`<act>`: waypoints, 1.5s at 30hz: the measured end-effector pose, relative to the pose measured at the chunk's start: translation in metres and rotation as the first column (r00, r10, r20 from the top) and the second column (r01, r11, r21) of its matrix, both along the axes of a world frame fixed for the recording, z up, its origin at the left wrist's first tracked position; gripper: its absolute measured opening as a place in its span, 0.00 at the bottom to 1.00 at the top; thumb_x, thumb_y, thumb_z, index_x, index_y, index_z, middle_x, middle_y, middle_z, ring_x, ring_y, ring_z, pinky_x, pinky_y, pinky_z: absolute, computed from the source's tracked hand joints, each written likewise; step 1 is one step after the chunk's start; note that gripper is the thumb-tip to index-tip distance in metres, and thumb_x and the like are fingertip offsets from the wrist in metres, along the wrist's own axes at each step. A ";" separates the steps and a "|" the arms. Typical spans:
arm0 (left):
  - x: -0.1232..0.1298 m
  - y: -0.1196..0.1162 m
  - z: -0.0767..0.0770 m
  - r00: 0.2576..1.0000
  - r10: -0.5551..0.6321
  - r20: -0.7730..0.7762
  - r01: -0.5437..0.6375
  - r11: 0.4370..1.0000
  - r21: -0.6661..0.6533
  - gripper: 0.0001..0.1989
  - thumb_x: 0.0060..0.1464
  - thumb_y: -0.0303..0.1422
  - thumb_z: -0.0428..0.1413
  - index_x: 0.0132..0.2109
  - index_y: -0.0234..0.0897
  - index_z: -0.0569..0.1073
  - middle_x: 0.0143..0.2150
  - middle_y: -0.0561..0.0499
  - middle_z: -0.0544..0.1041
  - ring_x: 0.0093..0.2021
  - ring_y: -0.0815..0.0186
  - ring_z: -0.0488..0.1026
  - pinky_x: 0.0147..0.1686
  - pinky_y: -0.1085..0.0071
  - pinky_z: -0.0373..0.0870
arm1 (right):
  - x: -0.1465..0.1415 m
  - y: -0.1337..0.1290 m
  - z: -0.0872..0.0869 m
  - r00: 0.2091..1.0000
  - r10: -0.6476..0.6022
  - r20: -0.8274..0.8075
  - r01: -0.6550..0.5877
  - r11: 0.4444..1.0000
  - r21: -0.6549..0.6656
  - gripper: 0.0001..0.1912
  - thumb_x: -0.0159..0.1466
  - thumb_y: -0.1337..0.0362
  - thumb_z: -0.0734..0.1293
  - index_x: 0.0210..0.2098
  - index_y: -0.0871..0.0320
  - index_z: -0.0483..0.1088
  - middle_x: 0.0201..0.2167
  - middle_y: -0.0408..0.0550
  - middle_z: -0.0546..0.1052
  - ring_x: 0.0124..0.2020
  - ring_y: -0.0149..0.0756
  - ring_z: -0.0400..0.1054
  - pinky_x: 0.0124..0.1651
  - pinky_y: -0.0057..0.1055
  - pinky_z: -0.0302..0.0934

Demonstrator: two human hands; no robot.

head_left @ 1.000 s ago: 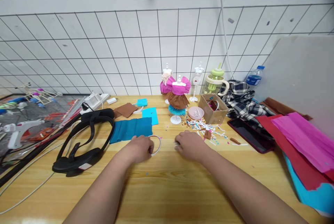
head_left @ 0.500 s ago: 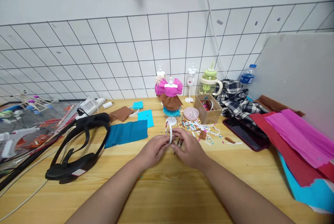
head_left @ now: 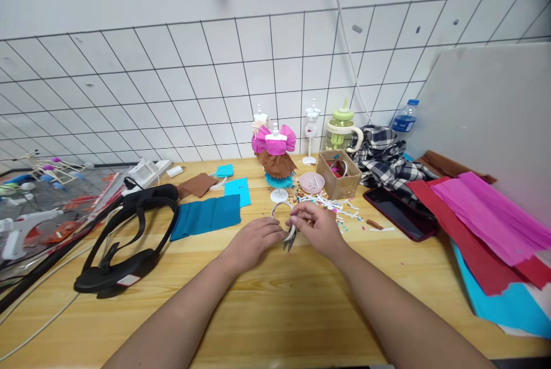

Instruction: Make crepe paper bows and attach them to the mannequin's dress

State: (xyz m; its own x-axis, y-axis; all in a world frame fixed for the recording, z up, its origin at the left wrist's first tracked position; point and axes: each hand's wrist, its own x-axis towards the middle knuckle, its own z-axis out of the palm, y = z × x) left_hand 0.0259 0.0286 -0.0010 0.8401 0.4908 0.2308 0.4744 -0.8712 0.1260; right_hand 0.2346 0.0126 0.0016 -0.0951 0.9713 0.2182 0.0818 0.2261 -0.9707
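Note:
A thin roll of white tape (head_left: 282, 205) stands between my hands over the middle of the table. My left hand (head_left: 253, 243) is closed at its lower left edge, with the fingertips partly hidden. On the other side my right hand (head_left: 318, 230) pinches the roll's edge between thumb and fingers. Small dark scissors (head_left: 290, 242) point down beneath the right hand's fingers, their handles hidden. Just behind is a dress form (head_left: 278, 162) on a white base, dressed in pink, brown and blue crepe paper.
Paper scraps (head_left: 340, 208) lie around a pink dish (head_left: 311, 183) and a cardboard box (head_left: 339, 175). A phone (head_left: 400, 214) and crepe sheets (head_left: 486, 225) are at right. Blue paper (head_left: 206, 217) and a black headset (head_left: 129, 243) lie left. A bare white form (head_left: 311, 128) stands behind.
The tape roll has turned from nearly edge-on to show its ring more openly. The scissors' blades now point down below it. The view has shifted slightly.

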 end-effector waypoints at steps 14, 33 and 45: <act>-0.012 0.007 -0.001 0.988 0.151 0.032 -0.151 0.989 -0.010 0.18 0.61 0.25 0.46 0.54 0.42 0.70 0.47 0.47 0.78 0.50 0.63 0.72 0.60 0.60 0.58 | 0.057 0.031 -0.012 0.487 -0.414 0.769 0.174 0.909 0.379 0.31 0.55 0.80 0.58 0.56 0.57 0.68 0.59 0.53 0.68 0.58 0.45 0.60 0.57 0.39 0.56; -0.019 0.008 -0.002 0.872 0.488 0.035 -0.480 0.868 -0.131 0.14 0.66 0.34 0.40 0.44 0.40 0.69 0.41 0.49 0.78 0.41 0.60 0.72 0.48 0.59 0.56 | 0.008 0.011 -0.016 0.704 0.140 0.696 -0.087 0.990 -0.111 0.14 0.69 0.59 0.53 0.38 0.56 0.67 0.32 0.50 0.79 0.36 0.39 0.71 0.42 0.35 0.59; -0.022 0.009 0.002 0.818 0.568 0.087 -0.487 0.766 -0.420 0.11 0.64 0.37 0.41 0.40 0.41 0.66 0.36 0.49 0.77 0.37 0.62 0.72 0.35 0.69 0.61 | 0.029 0.033 -0.035 0.905 -0.034 0.424 0.050 0.998 -0.026 0.16 0.67 0.55 0.53 0.47 0.53 0.66 0.45 0.51 0.77 0.44 0.40 0.71 0.45 0.36 0.61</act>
